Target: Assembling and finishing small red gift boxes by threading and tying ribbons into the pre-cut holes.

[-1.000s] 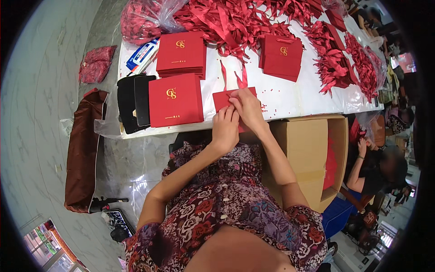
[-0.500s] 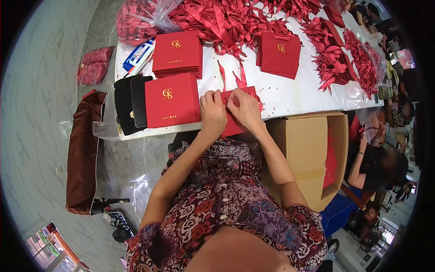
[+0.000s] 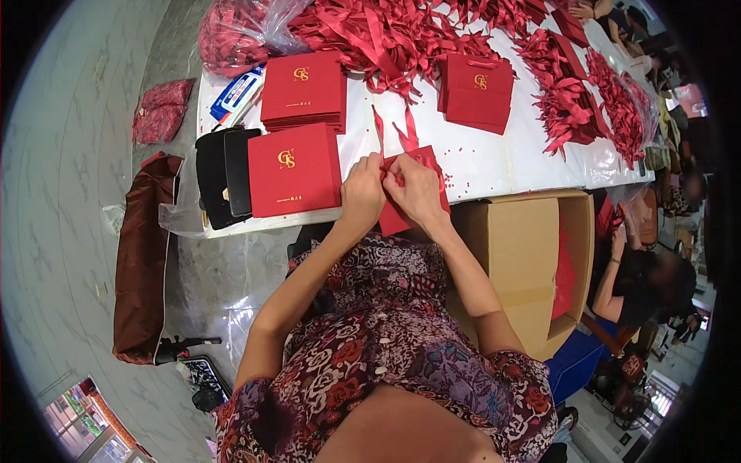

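Observation:
A small red paper bag [image 3: 395, 220] lies at the table's front edge, partly hidden under my hands. My left hand [image 3: 363, 189] is closed at its upper left side, fingertips pinching a red ribbon close to the bag. Beside it, nearly touching, my right hand [image 3: 417, 189] is curled over the bag with thumb and forefinger pinched on the ribbon. Loose ends of red ribbon [image 3: 407, 137] run up from the fingers onto the white table. My fingers hide the exact spot where ribbon and bag meet.
Left of my hands are a stack of red bags [image 3: 293, 170], another stack [image 3: 302, 89] and a black phone case [image 3: 238, 171]. Red ribbons [image 3: 370, 38] heap at the back; more bags [image 3: 477, 92] stand right. A cardboard box [image 3: 521, 270] sits below the table edge. Other people work at right.
Both hands stay at the bag, with my right fingers curled in more tightly. The bag has turned slightly, and more of its right side shows beside my right hand.

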Demonstrator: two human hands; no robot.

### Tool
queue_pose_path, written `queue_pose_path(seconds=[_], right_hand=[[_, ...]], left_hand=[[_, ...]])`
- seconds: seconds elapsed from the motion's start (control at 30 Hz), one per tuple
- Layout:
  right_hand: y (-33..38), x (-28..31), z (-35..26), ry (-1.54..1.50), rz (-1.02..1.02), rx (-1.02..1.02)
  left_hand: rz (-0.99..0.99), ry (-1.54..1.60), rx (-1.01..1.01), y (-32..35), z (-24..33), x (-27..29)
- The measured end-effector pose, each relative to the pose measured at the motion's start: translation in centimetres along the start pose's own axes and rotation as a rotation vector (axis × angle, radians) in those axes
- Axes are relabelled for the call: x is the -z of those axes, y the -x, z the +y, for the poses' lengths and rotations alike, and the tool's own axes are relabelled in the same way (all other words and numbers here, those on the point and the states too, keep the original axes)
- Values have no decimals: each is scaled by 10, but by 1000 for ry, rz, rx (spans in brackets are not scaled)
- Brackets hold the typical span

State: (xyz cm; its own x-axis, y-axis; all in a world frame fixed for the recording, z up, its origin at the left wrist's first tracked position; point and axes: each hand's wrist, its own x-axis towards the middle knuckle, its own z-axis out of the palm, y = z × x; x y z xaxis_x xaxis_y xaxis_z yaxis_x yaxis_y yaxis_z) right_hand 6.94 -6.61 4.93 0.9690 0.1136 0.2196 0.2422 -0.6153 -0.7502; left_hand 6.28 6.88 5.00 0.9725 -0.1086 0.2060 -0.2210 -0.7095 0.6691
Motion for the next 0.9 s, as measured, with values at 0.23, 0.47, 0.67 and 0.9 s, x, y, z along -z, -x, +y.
queue_pose_path(seconds=[0.23,0.47,0.67,0.9], right_hand=[[1,4,-6,5,-45,13],[-2,18,-3,-95,-119,81],[8,26,-1,-53,-130,98],[7,19,-4,6,-94,173]], left_hand=[[-45,217,121,0,-6,0],[-2,414,252,15,-33,-23],[-1,332,183,14,-1,-5],[110,157,-28,12,6,3]])
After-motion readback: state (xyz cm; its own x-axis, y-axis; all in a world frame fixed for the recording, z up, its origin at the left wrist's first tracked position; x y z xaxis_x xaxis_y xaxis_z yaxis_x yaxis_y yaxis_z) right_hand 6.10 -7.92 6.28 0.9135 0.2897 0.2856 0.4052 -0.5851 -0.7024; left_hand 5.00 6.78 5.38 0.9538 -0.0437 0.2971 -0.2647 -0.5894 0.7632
